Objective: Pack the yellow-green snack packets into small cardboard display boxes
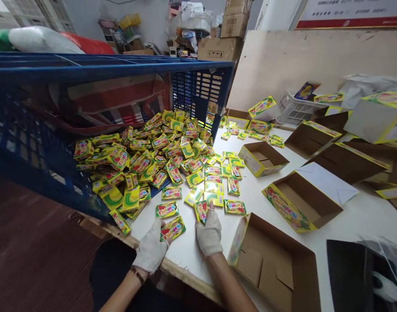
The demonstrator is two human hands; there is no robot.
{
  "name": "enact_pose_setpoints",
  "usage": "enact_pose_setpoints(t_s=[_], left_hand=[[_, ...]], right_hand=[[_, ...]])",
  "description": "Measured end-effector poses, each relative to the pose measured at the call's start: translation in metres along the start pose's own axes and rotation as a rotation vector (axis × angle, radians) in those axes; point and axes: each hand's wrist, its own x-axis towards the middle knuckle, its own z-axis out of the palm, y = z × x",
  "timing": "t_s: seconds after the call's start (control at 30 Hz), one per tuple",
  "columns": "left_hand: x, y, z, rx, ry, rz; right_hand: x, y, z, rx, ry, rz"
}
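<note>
My left hand (152, 248), in a white glove with bare fingertips, grips a small yellow-green box (172, 229) by its lower left side, near the table's front edge. To its right my right hand (209, 232), gloved the same way, has its fingers closed on another small box (201, 211), which is tilted. Several more such boxes lie flat just beyond both hands. A large heap of them (146, 164) spills from a tipped blue crate (204, 93) onto the white table (185, 255).
Open cardboard display boxes (282, 264) stand at the right, with others (265, 158) behind. A white basket (295, 108) is at the back right. A dark object under clear plastic (350, 273) lies at the lower right. Stacked cartons (217, 48) rise behind the crate.
</note>
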Motion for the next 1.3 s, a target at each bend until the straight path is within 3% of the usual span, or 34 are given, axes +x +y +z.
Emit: enact_pose_setpoints(t_s=[0.13, 0.23, 0.3, 0.37, 0.47, 0.53, 0.6, 0.67, 0.8, 0.83, 0.97, 1.03, 1.1, 1.17, 1.23, 1.3], left_hand=[[0.003, -0.008, 0.005, -0.323, 0.028, 0.091], [-0.004, -0.005, 0.016, -0.373, -0.081, 0.308], [-0.003, 0.003, 0.015, -0.315, -0.155, 0.481], [0.009, 0.011, 0.003, -0.172, -0.084, 0.540], [0.037, 0.017, -0.026, 0.121, 0.096, 0.332], [0.051, 0.015, -0.040, 0.217, 0.111, 0.210], [0.052, 0.011, -0.043, 0.224, 0.098, 0.195], [0.043, 0.007, -0.036, 0.150, 0.030, 0.209], [0.028, 0.013, -0.022, -0.131, -0.310, 0.395], [0.032, 0.017, -0.023, -0.111, -0.315, 0.440], [0.080, 0.045, -0.042, 0.193, -0.043, 0.432], [0.108, 0.057, -0.052, 0.259, -0.008, 0.389], [0.125, 0.063, -0.054, 0.278, -0.021, 0.330], [0.124, 0.060, -0.047, 0.298, -0.056, 0.265], [0.107, 0.052, -0.030, 0.247, -0.108, 0.200], [0.081, 0.043, -0.009, -0.003, -0.163, 0.174]], right_hand=[[-0.040, 0.017, -0.029, 0.070, -0.129, -0.381], [-0.061, 0.014, -0.047, -0.077, -0.098, -0.696], [-0.065, 0.005, -0.050, -0.171, -0.123, -0.798], [-0.064, -0.003, -0.046, -0.209, -0.217, -0.823], [-0.060, -0.009, -0.037, -0.240, -0.289, -0.828], [-0.058, -0.011, -0.034, -0.254, -0.322, -0.804], [-0.055, -0.015, -0.035, -0.259, -0.357, -0.762], [-0.048, -0.022, -0.038, -0.280, -0.383, -0.761], [-0.031, -0.039, -0.042, -0.321, -0.545, -0.818], [-0.029, -0.042, -0.041, -0.313, -0.597, -0.811], [-0.031, -0.048, -0.035, -0.307, -0.645, -0.678], [-0.036, -0.046, -0.034, -0.280, -0.606, -0.512], [-0.042, -0.039, -0.034, -0.121, -0.528, -0.257], [-0.046, -0.030, -0.034, 0.198, -0.488, 0.004], [-0.047, -0.021, -0.031, 0.612, -0.493, 0.199], [-0.047, -0.018, -0.028, 0.983, -0.486, 0.288]])
